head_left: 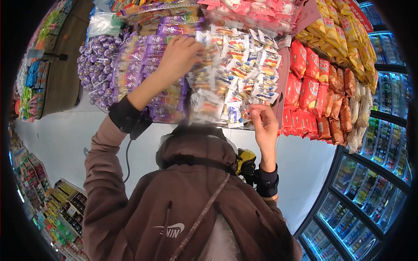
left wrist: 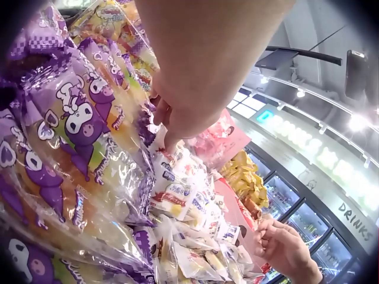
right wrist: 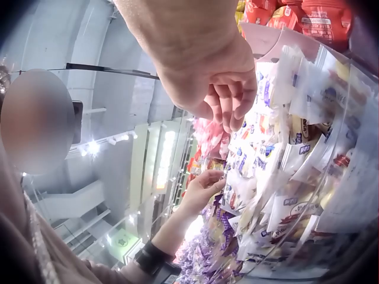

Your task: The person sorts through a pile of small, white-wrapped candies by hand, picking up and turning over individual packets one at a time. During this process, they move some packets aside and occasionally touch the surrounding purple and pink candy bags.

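Both hands at a heap of white-wrapped sweets, blue, red and yellow print on the wrappers; heap lies between and just under the hands. Left hand over the heap's left edge, palm down, fingers bent, tips among the wrappers; whether it pinches one, cannot tell, the tips being hidden. Right hand at the heap's near right corner, lower than the left, fingers loosely curled, nothing visible in them in the right wrist view. Under the left forearm and left of that hand: purple cartoon-printed packets, clear windows showing pale contents. Farther left, purple-wrapped lollipops in a dense bunch. Right of the right hand, past a pink divider, red bags in rows; yellow bags beyond these. Pink packets ahead of both hands. Black wrist straps on both arms; brown hoodie behind the hands. Well off to the right of the right hand, lit glass-door coolers stocked with containers, a "DRINKS" sign above.
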`<control>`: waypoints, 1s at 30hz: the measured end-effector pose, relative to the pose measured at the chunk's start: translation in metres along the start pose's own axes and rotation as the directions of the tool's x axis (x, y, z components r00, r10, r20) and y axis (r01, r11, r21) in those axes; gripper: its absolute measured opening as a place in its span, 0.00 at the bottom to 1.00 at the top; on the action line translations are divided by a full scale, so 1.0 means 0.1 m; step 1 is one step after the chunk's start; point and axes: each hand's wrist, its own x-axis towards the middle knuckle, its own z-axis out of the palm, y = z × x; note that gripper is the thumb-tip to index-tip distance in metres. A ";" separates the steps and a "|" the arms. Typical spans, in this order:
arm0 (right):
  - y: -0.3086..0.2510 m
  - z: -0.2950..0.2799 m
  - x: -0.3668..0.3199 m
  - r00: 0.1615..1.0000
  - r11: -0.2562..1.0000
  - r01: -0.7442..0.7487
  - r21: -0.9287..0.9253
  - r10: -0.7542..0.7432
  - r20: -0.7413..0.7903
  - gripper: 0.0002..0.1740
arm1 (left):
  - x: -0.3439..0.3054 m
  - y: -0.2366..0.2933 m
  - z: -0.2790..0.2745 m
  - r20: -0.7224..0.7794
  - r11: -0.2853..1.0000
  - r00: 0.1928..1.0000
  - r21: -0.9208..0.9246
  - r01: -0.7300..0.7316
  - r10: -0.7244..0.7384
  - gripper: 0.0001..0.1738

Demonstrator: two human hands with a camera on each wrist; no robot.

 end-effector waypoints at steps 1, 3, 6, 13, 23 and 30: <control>-0.01 0.00 0.00 1.000 1.000 0.000 0.001 0.000 -0.001 0.07 | 0.01 0.02 -0.02 -0.023 1.000 1.000 -0.004 0.001 -0.001 0.11; -0.01 -0.02 0.00 1.000 1.000 0.011 0.011 -0.011 -0.017 0.07 | 0.04 0.10 -0.09 -0.053 0.999 0.998 -0.035 -0.028 0.026 0.11; 0.04 -0.08 -0.01 0.999 0.999 0.019 0.031 -0.018 -0.044 0.08 | 0.02 0.48 -0.17 -0.008 0.979 0.985 -0.112 -0.171 0.171 0.13; 0.06 -0.14 -0.04 0.999 0.997 -0.007 0.071 0.010 -0.040 0.09 | -0.31 1.13 0.25 0.267 0.947 0.921 -0.228 -0.226 0.284 0.23; 0.09 -0.13 -0.08 0.996 0.995 -0.008 0.101 0.017 -0.085 0.07 | -0.32 1.26 0.31 0.336 0.962 0.909 -0.199 -0.188 0.247 0.37; 0.11 -0.12 -0.08 0.997 0.996 -0.003 0.093 0.010 -0.076 0.07 | -0.32 1.26 0.34 0.364 0.969 0.903 -0.175 -0.174 0.228 0.33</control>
